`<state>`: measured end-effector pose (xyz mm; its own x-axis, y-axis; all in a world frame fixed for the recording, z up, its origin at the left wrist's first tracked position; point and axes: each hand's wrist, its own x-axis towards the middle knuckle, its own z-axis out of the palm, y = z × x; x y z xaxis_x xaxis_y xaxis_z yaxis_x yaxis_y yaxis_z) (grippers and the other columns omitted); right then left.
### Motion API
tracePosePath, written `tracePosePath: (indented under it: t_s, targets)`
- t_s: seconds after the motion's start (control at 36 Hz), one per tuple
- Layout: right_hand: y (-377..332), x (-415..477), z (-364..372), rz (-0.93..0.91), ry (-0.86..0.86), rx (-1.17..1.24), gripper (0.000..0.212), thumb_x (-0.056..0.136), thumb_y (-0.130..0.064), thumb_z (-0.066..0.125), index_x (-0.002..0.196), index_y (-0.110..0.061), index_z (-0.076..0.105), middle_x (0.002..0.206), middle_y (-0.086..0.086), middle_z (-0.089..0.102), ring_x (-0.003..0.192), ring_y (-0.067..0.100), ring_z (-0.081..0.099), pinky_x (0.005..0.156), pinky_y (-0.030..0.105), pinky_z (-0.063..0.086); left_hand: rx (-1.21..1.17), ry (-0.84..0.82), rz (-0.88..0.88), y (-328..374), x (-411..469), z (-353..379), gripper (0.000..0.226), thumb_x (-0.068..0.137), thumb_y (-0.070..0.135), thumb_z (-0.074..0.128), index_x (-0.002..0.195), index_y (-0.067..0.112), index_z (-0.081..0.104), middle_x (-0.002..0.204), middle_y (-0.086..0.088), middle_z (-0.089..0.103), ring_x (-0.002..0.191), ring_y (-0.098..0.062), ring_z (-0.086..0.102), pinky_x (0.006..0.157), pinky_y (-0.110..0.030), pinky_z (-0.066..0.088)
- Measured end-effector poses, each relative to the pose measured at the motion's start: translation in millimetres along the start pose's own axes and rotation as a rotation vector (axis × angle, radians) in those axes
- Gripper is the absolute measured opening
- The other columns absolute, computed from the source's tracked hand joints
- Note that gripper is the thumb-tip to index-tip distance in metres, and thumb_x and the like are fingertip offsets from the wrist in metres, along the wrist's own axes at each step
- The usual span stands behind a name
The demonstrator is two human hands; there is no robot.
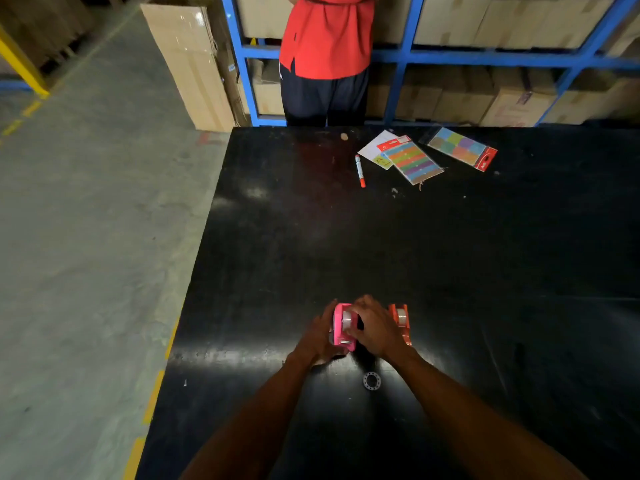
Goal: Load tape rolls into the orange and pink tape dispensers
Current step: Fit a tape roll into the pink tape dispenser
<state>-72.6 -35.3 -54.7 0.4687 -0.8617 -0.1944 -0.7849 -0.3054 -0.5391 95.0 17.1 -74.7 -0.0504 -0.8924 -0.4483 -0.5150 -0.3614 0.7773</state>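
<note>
Orange dispenser point(401, 323), just right of the right hand point(375, 329), already carries a pale roll. The left hand point(320, 336) clasps the glossy pink dispenser point(342, 328) on the black counter point(485, 258); right fingers close over its roll point(347, 319), apparently seating it. A ring-shaped core point(371, 380) lies nearer the wrists.

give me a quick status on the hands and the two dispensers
Both hands on pink dispenser: left hand steadies it, right hand at its roll. Orange dispenser beside, roll in. Loose ring near wrists, not blocking.
</note>
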Motion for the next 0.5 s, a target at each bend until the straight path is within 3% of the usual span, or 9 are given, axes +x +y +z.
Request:
tracePosePath:
  t_s: [0.06, 0.17, 0.25, 0.31, 0.39, 0.44, 0.5]
  targets:
    - [2.1, 2.5, 1.5, 0.009, -0.012, -0.024, 0.032, 0.081, -0.041, 0.067, 0.108, -0.024, 0.062, 0.105, -0.002, 0.049, 0.094, 0.014, 0.051, 0.089, 0.032, 0.047, -0.004, -0.006, 0.027, 2.0, 2.6, -0.3, 0.123, 0.055, 0.029, 0.091, 0.152, 0.026, 0.016, 0.147, -0.003, 0.046, 0.130, -0.020, 0.050, 0.100, -0.038, 0.052]
    - [6.5, 4.7, 3.1, 0.028, -0.034, -0.024, 0.032, 0.081, -0.045, 0.064, 0.107, -0.026, 0.063, 0.102, -0.005, 0.044, 0.090, 0.012, 0.050, 0.086, 0.031, 0.048, -0.001, -0.007, 0.054, -3.9, 9.6, 1.4, 0.116, 0.052, 0.037, 0.091, 0.147, 0.035, 0.025, 0.141, 0.001, 0.053, 0.126, -0.017, 0.055, 0.100, -0.036, 0.053]
    - [5.0, 7.8, 0.8, 0.018, -0.050, -0.024, 0.035, 0.082, -0.042, 0.067, 0.113, -0.025, 0.064, 0.104, -0.003, 0.046, 0.091, 0.013, 0.051, 0.086, 0.032, 0.048, 0.011, -0.012, 0.071, -5.2, 12.6, -0.9, 0.105, 0.053, 0.028, 0.093, 0.140, 0.038, 0.035, 0.134, 0.004, 0.055, 0.118, -0.013, 0.059, 0.086, -0.015, 0.053]
    - [3.1, 9.5, 0.9, 0.015, -0.049, -0.035, 0.035, 0.083, -0.037, 0.070, 0.115, -0.023, 0.064, 0.105, -0.001, 0.048, 0.092, 0.014, 0.052, 0.088, 0.032, 0.048, 0.010, -0.024, 0.088, -3.7, 13.6, -2.3, 0.098, 0.055, 0.024, 0.092, 0.136, 0.038, 0.039, 0.128, 0.007, 0.057, 0.111, -0.010, 0.059, 0.082, -0.008, 0.048]
    - [1.7, 11.3, 2.3, 0.026, -0.054, -0.095, 0.034, 0.084, -0.032, 0.070, 0.116, -0.020, 0.064, 0.108, 0.002, 0.052, 0.096, 0.018, 0.054, 0.091, 0.034, 0.047, 0.015, -0.012, 0.070, -2.4, 13.5, -1.0, 0.092, 0.053, 0.028, 0.092, 0.129, 0.042, 0.042, 0.127, 0.008, 0.057, 0.111, -0.010, 0.060, 0.089, -0.020, 0.053]
    - [0.4, 12.9, 1.4, 0.022, -0.070, -0.138, 0.035, 0.086, -0.031, 0.069, 0.118, -0.018, 0.064, 0.109, 0.003, 0.053, 0.099, 0.020, 0.054, 0.091, 0.035, 0.046, 0.013, 0.004, 0.049, -2.6, 12.3, 0.4, 0.098, 0.049, 0.038, 0.091, 0.132, 0.047, 0.038, 0.129, 0.008, 0.056, 0.113, -0.013, 0.061, 0.093, -0.037, 0.056]
    - [-1.9, 15.3, 0.6, 0.018, -0.081, -0.175, 0.036, 0.087, -0.032, 0.069, 0.119, -0.017, 0.064, 0.110, 0.004, 0.054, 0.101, 0.021, 0.053, 0.091, 0.034, 0.045, 0.007, 0.007, 0.027, -6.3, 14.2, 1.9, 0.104, 0.047, 0.043, 0.091, 0.135, 0.049, 0.035, 0.130, 0.007, 0.056, 0.114, -0.015, 0.061, 0.092, -0.044, 0.057]
